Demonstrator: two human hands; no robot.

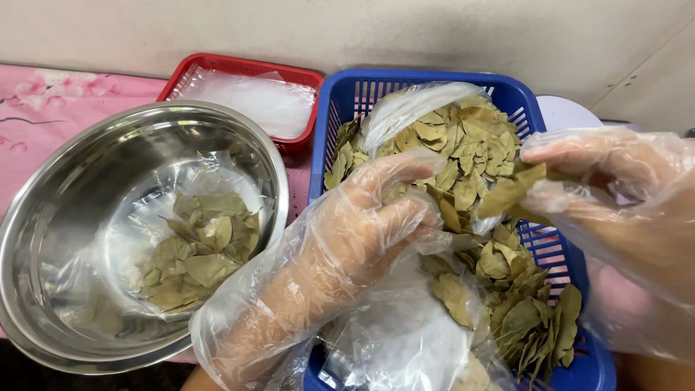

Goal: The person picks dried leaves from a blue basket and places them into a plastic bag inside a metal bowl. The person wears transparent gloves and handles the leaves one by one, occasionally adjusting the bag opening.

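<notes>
Gloved left hand (347,239) lay curled, grip loose on a clear bag (405,340) in the blue basket (347,94); right hand (615,195) pinched a leaf (507,192) above it, beside the steel bowl (43,217)

Two gloved hands (362,232), two baskets (434,83), one steel bowl (65,217), and dried leaves (470,152) past counting.

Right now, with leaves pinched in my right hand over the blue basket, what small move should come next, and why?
Probably carry the right hand leftward over the steel bowl and release. It pinches dried leaves above the blue basket, and the bowl already holds a few similar leaves in a plastic liner.
</notes>
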